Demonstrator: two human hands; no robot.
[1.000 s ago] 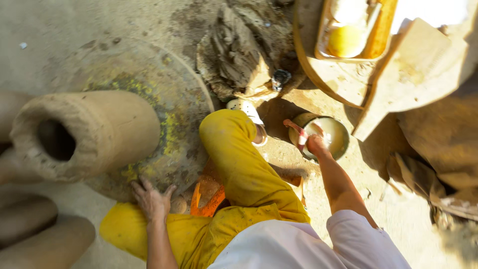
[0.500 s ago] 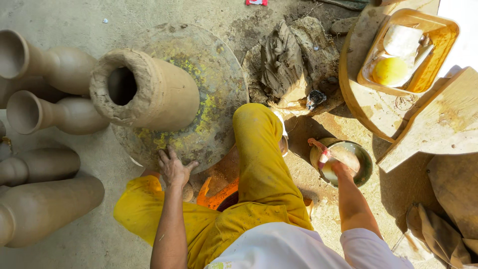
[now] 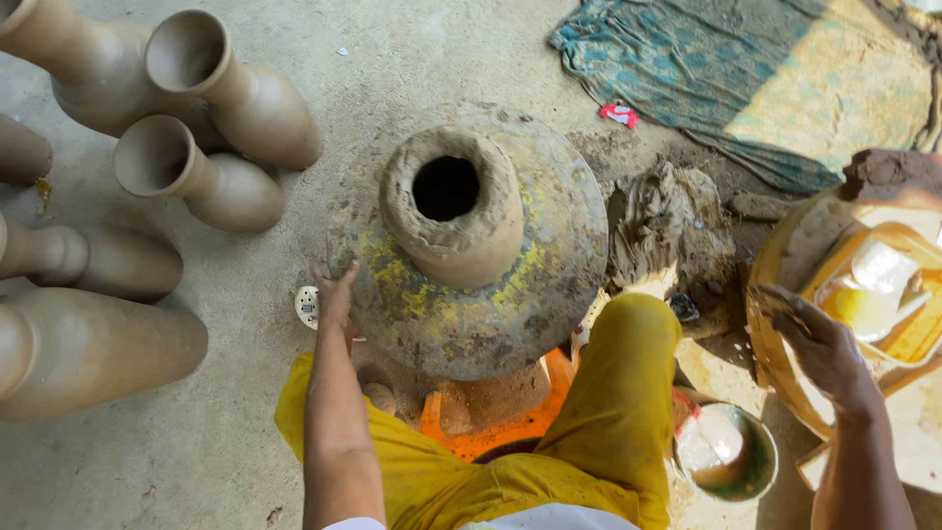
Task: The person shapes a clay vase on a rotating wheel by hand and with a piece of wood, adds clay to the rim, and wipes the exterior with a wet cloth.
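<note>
A rough hollow clay cylinder [image 3: 453, 210] stands on a round potter's wheel [image 3: 481, 304] stained yellow and green. My left hand [image 3: 337, 291] rests flat against the wheel's left rim, fingers together, holding nothing. My right hand [image 3: 816, 344] is raised at the right, wet with clay, fingers spread over the rim of a shallow round basket [image 3: 775, 324]. Just below that hand sits a small bowl of muddy water [image 3: 726, 453]. My yellow-clad knee [image 3: 628, 383] lies between the wheel and the bowl.
Several finished clay vases [image 3: 211, 186] stand and lie at the left. A clay-smeared rag heap [image 3: 662, 226] sits right of the wheel. A teal cloth [image 3: 746, 69] is spread at the top right. An orange tray [image 3: 888, 294] with a yellow lump rests in the basket.
The view has swung left and up, centring the wheel. My right hand has lifted out of the water bowl to the basket rim. My left hand stays at the wheel's edge.
</note>
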